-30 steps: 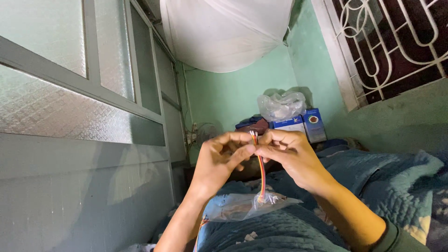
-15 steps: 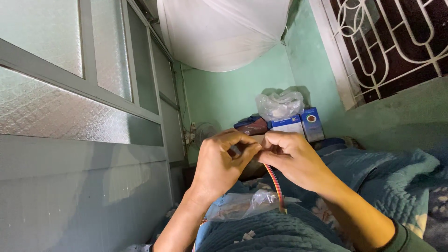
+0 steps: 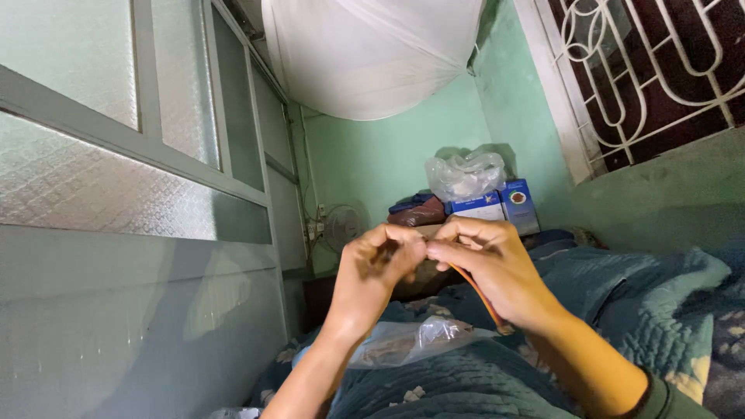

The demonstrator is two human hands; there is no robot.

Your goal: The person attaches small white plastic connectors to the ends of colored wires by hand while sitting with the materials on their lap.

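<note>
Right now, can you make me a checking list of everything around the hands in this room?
Surface: blue quilted blanket spread under the hands.
Job's things: thin red-orange cord, pinched by both hands and hanging below the right hand.
Clutter: clear plastic bag lying on the blanket; crumpled plastic bag on top of blue boxes by the wall.
Grippers: left hand and right hand meet fingertip to fingertip on the cord.
Cables: nothing seen apart from the cord.
Surroundings: frosted glass partition on one side, green wall, barred window, white netting overhead, small fan.
</note>
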